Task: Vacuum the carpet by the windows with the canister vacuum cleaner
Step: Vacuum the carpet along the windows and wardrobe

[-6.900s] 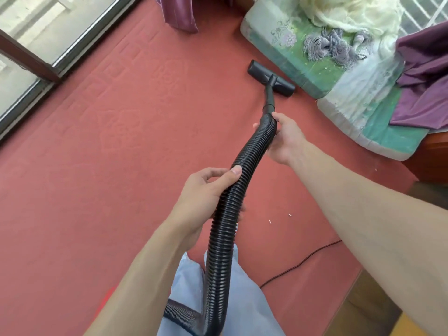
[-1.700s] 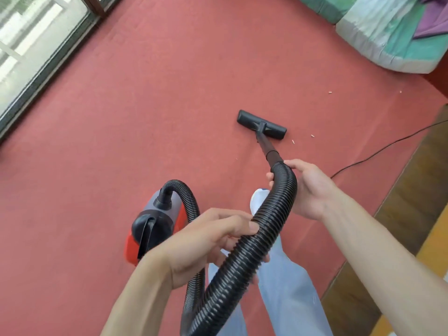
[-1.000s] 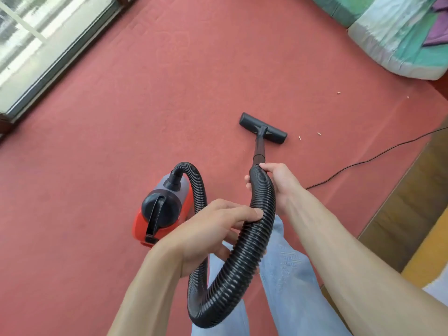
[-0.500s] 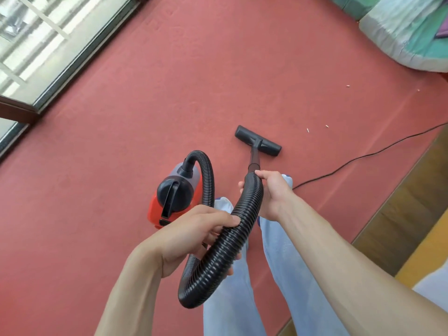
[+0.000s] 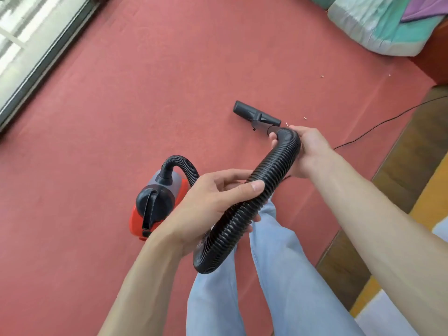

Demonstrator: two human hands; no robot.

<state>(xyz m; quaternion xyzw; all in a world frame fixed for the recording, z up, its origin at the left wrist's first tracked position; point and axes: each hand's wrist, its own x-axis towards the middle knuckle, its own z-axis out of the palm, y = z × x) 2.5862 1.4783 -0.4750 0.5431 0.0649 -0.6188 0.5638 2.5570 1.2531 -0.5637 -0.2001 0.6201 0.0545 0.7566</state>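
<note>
The small red and black canister vacuum (image 5: 155, 207) stands on the red carpet (image 5: 121, 117) left of my legs. Its ribbed black hose (image 5: 244, 214) loops from the canister down in front of me and up to the right. My left hand (image 5: 208, 204) grips the hose at its middle, thumb on top. My right hand (image 5: 305, 151) grips the hose's far end, where the short wand joins. The black floor nozzle (image 5: 255, 115) is on the carpet just beyond that hand, blurred by motion.
The window's sliding frame (image 5: 46, 54) runs along the upper left. A folded quilt in green, white and purple (image 5: 378, 25) lies at the top right. A thin black power cord (image 5: 378, 124) crosses the carpet onto the wooden floor (image 5: 400, 180) at the right. Small crumbs (image 5: 322, 76) dot the carpet.
The nozzle has swung to the right and the hose end has bent over sharply in my right hand. The view has shifted left; both hands keep their grip.
</note>
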